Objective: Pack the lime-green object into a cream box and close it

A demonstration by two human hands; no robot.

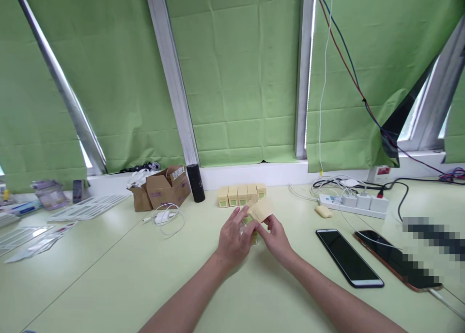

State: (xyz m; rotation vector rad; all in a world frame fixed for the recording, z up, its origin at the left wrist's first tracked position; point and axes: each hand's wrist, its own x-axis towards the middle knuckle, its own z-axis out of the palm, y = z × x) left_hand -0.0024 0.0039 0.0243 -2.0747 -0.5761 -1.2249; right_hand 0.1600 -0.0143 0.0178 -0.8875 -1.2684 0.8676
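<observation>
Both my hands are at the middle of the table, close together over one small item. It is a pale yellow cardboard box (pixel 262 209), tilted, with a flat panel facing up. A bit of green and something clear and shiny show between the fingers and below them. My left hand (pixel 234 238) has its fingers curled round the left side. My right hand (pixel 275 238) pinches the right edge between thumb and fingers. Much of what is held is hidden by the fingers. Just behind the hands stands a row of several small yellow boxes (pixel 233 196) with green labels.
An open brown carton (pixel 169 188), a black cylinder (pixel 195 183) and a white charger with cable (pixel 163 217) lie at back left. To the right are a phone (pixel 349 258), a second phone (pixel 394 258), a power strip (pixel 352 204) and trailing cables. White plastic frames (pixel 89 208) lie far left.
</observation>
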